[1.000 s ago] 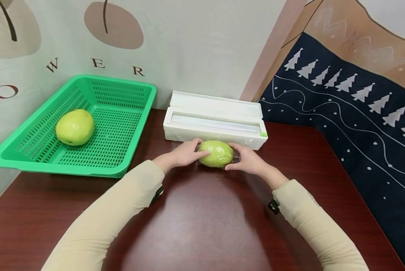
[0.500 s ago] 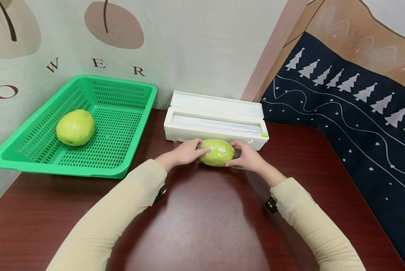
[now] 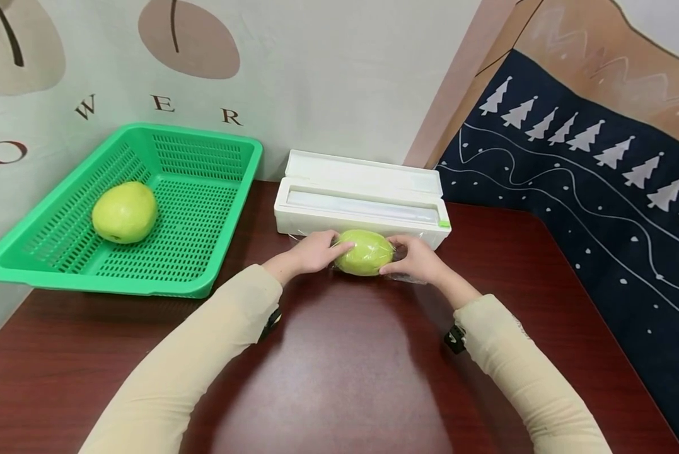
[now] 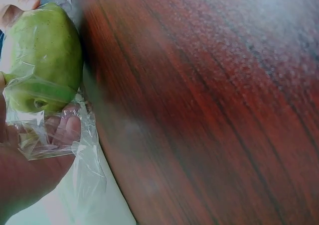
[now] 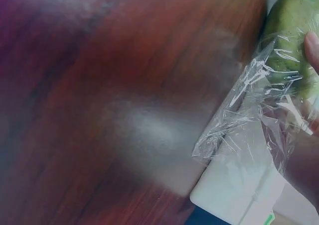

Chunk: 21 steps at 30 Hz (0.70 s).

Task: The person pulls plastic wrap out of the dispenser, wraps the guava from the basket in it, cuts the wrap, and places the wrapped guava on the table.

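Note:
A yellow-green oval fruit (image 3: 364, 253) in clear cling film lies sideways between my two hands, in front of the white box. My left hand (image 3: 311, 252) grips its left end, thumb over the front and fingers behind. At the right end, my right hand (image 3: 418, 258) holds the fruit with thumb and fingers. Loose cling film (image 5: 232, 118) bunches out past the fruit in the right wrist view. More film (image 4: 89, 145) hangs by the left palm in the left wrist view, where the fruit's dimpled end shows. The fruit's underside is hidden.
Right behind the fruit stands a long white cling film box (image 3: 362, 222), lid up, with a roll inside and a green tab at its right end. A green slotted basket (image 3: 243, 189) at the left holds a similar bare fruit (image 3: 125, 212). Printed cloths hang behind.
Both hands keep hold of the wrapped fruit and have shifted it slightly away toward the box. Loose film now spreads out more below the right hand. The basket and box stay put.

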Motion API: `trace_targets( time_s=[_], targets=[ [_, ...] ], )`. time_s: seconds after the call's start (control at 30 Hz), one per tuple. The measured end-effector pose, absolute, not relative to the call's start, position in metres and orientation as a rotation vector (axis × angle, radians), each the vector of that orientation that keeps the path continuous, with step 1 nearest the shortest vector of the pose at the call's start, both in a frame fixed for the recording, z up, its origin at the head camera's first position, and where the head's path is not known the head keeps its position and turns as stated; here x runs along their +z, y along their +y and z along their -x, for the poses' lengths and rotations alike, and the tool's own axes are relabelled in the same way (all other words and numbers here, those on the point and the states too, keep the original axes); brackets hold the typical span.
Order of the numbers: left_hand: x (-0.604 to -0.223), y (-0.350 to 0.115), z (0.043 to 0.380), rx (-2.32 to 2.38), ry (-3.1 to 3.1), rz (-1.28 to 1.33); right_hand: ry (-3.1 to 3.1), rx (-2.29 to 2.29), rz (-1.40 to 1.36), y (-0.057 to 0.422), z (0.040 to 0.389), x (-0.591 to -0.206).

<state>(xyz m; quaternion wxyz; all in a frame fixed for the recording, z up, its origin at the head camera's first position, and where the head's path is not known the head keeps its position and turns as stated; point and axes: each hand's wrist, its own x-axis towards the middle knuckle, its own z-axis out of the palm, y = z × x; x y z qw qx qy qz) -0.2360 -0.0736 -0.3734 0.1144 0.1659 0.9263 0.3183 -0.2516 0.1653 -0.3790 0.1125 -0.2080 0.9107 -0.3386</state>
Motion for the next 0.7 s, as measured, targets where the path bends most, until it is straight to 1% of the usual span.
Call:
trace_targets(
  time_s=[0.4,0.53,0.7],
  targets=[
    [-0.3708,-0.0722,0.2367,0.958,2.679,-0.429,2.652,-1.004,0.588,0.1675,0.2571,-0.3780],
    [-0.3735,-0.0710,0.2369,0.945,2.711,-0.424,2.607,-1.050,0.651,0.1672,0.2549,-0.3810],
    [-0.3783,-0.0703,0.2379,0.913,2.784,-0.380,2.707,-0.881,0.792,0.1651,0.2524,-0.3827]
  ],
)
